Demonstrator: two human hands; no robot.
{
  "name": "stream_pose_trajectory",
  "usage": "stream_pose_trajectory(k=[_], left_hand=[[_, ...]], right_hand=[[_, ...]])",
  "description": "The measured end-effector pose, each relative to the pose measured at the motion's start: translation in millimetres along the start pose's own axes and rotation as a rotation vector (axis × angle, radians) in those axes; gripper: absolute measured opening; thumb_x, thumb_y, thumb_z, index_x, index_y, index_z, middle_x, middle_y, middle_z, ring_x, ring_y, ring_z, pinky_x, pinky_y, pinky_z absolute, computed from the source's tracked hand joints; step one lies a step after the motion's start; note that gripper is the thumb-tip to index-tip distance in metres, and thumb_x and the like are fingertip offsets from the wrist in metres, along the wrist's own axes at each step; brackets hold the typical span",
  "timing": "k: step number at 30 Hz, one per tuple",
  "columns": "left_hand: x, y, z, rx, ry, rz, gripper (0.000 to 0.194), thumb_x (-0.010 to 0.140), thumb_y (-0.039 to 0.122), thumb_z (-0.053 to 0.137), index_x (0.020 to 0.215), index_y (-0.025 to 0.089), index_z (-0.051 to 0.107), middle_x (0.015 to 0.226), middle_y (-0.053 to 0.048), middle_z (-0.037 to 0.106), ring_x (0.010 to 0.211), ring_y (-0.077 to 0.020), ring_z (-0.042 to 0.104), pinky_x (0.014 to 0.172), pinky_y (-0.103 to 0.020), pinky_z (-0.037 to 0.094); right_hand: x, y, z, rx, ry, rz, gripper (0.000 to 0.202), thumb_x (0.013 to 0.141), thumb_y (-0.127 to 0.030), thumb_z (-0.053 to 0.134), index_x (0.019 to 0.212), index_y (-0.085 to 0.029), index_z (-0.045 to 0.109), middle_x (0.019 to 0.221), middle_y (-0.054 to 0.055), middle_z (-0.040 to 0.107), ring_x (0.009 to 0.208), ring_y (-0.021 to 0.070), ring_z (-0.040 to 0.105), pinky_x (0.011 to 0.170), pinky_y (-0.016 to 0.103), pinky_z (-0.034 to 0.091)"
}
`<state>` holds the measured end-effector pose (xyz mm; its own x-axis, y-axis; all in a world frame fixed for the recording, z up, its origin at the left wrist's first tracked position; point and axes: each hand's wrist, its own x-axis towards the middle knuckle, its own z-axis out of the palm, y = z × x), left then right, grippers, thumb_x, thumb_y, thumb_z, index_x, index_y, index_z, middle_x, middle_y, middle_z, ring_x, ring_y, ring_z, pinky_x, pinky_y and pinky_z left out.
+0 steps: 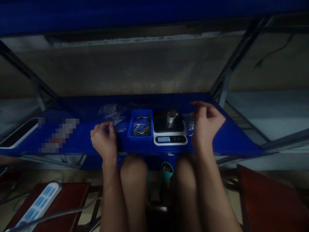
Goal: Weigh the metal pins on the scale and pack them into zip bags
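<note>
My left hand (104, 138) is at the table's front edge, its fingers curled in towards the thumb; what they hold, if anything, is hidden. Clear plastic bags (115, 116) lie just beyond it, one with a thin metal piece. My right hand (207, 120) hovers right of the scale, wrist bent, one finger stretched out and the others loosely curled, with nothing visible in it. A white digital scale (156, 143) reads about 170, the decimal point unclear. On its black plate stands a small shiny cup (171, 119). Left of the scale, a blue bin (130, 127) contains many thin metal pins (142, 128).
Another clear bag (189, 124) with small pieces lies beside the scale, partly behind my right hand. A dark-screened device (20, 132) rests at the table's left end. Below left, a power strip (40, 204) lies on a red-brown stool (70, 199). A blue shelf (145, 16) hangs overhead.
</note>
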<state>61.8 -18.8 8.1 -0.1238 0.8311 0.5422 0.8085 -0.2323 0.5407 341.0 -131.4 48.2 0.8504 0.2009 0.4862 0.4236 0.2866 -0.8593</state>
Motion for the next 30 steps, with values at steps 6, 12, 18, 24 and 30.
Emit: stream_pose_trajectory(k=[6, 12, 18, 24, 30], left_hand=[[-3, 30, -12.3, -0.516, 0.402, -0.052, 0.022, 0.098, 0.037, 0.068, 0.102, 0.017, 0.077, 0.091, -0.005, 0.072, 0.075, -0.017, 0.062, 0.072, -0.032, 0.048], [-13, 70, -15.8, -1.288, -0.071, -0.183, 0.028, 0.089, 0.043, 0.081, 0.088, 0.018, 0.071, 0.057, 0.006, 0.057, 0.045, -0.0067, 0.045, 0.046, -0.021, 0.032], [-24, 84, -25.0, -1.404, -0.472, -0.141, 0.027, 0.089, 0.044, 0.082, 0.087, 0.019, 0.073, 0.058, 0.005, 0.056, 0.043, -0.0048, 0.044, 0.041, -0.018, 0.031], [-25, 77, -25.2, -1.318, -0.659, -0.134, 0.027, 0.093, 0.046, 0.077, 0.09, 0.019, 0.074, 0.063, 0.002, 0.062, 0.048, -0.0057, 0.048, 0.043, -0.016, 0.034], [-26, 76, -23.7, -1.258, -0.787, -0.092, 0.026, 0.091, 0.042, 0.08, 0.085, 0.019, 0.069, 0.067, 0.002, 0.065, 0.049, -0.0062, 0.051, 0.042, -0.016, 0.035]], right_hand=[[-9, -10, 2, -0.039, -0.018, -0.11, 0.018, 0.09, -0.022, 0.06, 0.084, -0.018, 0.076, 0.073, 0.004, 0.07, 0.058, 0.0163, 0.058, 0.055, 0.03, 0.042], [-37, -37, 16, -0.08, -0.427, -0.215, 0.023, 0.098, -0.035, 0.065, 0.11, -0.02, 0.078, 0.091, 0.005, 0.077, 0.064, 0.0147, 0.061, 0.061, 0.03, 0.046], [-57, -48, 33, 0.208, -0.857, 0.265, 0.043, 0.092, -0.051, 0.07, 0.123, -0.022, 0.072, 0.096, 0.002, 0.076, 0.055, 0.0094, 0.049, 0.051, 0.026, 0.04], [-57, -49, 36, 0.281, -0.758, 0.313, 0.027, 0.084, -0.044, 0.078, 0.078, -0.02, 0.068, 0.064, -0.004, 0.056, 0.056, 0.0094, 0.046, 0.052, 0.023, 0.035], [-62, -41, 39, 0.149, -0.563, 0.143, 0.021, 0.09, -0.04, 0.071, 0.085, -0.021, 0.069, 0.064, -0.003, 0.058, 0.053, 0.0108, 0.045, 0.05, 0.026, 0.035]])
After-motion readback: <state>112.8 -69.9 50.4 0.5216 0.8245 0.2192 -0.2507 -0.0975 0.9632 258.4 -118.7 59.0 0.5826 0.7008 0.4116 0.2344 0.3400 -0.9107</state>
